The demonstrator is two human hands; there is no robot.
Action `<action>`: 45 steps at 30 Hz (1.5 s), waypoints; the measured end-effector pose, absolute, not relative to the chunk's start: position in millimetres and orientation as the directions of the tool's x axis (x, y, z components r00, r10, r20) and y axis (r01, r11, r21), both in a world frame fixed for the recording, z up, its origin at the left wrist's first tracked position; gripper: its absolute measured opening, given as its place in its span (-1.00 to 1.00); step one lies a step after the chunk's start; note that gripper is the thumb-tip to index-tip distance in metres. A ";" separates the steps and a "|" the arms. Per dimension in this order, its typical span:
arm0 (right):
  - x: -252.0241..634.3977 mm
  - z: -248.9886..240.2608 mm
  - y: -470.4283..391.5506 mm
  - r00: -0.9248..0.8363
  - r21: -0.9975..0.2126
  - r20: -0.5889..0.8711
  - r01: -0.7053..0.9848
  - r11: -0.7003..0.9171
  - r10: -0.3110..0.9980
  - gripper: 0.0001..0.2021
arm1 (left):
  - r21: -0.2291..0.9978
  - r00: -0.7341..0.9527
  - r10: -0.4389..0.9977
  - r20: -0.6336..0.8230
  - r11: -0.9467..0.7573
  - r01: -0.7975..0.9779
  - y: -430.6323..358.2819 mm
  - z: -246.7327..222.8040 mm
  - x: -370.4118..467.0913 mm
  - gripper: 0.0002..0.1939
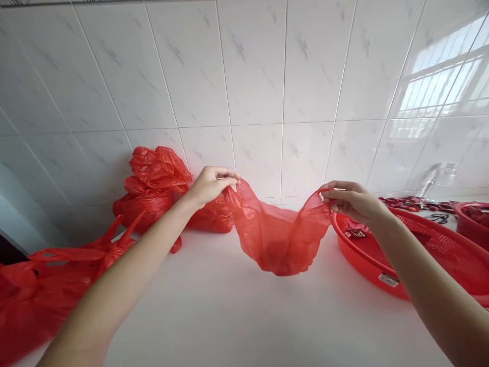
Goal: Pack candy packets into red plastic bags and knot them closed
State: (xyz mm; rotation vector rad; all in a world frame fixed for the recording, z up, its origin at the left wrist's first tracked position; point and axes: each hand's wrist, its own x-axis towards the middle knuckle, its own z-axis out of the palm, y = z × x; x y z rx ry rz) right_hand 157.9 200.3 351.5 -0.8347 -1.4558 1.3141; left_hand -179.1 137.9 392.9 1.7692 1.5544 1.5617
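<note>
A thin red plastic bag [280, 239] hangs stretched between my two hands, above the white tabletop [229, 316]. My left hand [214, 184] pinches its upper left corner between thumb and fingers. On the other side, my right hand [349, 200] is closed on the upper right corner, where the plastic is bunched up. The bag sags in the middle, and something darker shows faintly through its lower part; I cannot make out what. Just past my right hand stands a wide red plastic basket [367, 267] with small dark wrapped pieces [355, 234] in it.
Filled red bags [153, 188] are piled against the tiled wall [255, 92], behind my left hand. More red bags [49, 290] lie at the left edge. At the far right are a second red basket [464, 213], dark red wrapped pieces [408, 203] and a clear bottle [450, 174].
</note>
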 end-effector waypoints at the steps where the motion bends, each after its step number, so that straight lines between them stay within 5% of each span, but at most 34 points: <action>1: 155.6 353.7 199.9 -0.309 -0.978 0.204 -0.109 0.178 0.929 -0.68 | 0.788 -0.148 0.874 0.463 -0.329 0.521 136.2 394.3 -177.2 -0.92; 6: 144.9 369.6 188.0 -0.287 -0.930 0.358 -0.192 0.313 0.888 -0.70 | 0.785 -0.125 0.882 0.454 -0.329 0.525 128.6 405.4 -163.9 -0.90; 11: 127.4 382.6 172.3 -0.379 -0.909 0.397 -0.035 0.416 0.836 -0.73 | 0.798 0.017 0.938 0.346 -0.304 0.521 131.7 414.8 -145.7 -0.92; 19: 97.2 393.2 148.5 -0.394 -0.739 0.533 0.214 0.639 0.749 -0.80 | 0.824 0.318 0.902 0.293 -0.407 0.394 137.1 417.6 -109.6 -0.69; 23: 93.9 389.4 143.9 -0.351 -0.564 0.670 0.331 0.756 0.654 -0.77 | 0.809 0.379 0.873 0.307 -0.449 0.379 137.7 410.5 -94.2 -0.95; 26: 97.9 387.1 142.6 -0.359 -0.461 0.743 0.336 0.821 0.564 -0.70 | 0.831 0.394 0.873 0.288 -0.432 0.351 138.4 404.8 -87.9 -0.82; 30: 106.2 379.8 142.6 -0.422 -0.518 0.720 0.201 0.832 0.551 -0.60 | 0.846 0.353 0.884 0.305 -0.422 0.325 139.8 400.6 -85.3 -0.81; 39: 176.7 311.6 129.3 0.021 -0.678 0.733 0.108 0.727 0.680 -0.51 | 0.844 0.232 0.914 0.332 -0.398 0.360 141.6 398.7 -95.7 -0.97; 45: 211.3 235.4 127.7 0.049 -0.789 0.612 -0.037 0.614 0.789 -0.23 | 0.852 0.237 0.914 0.330 -0.396 0.343 149.1 395.3 -95.0 -0.91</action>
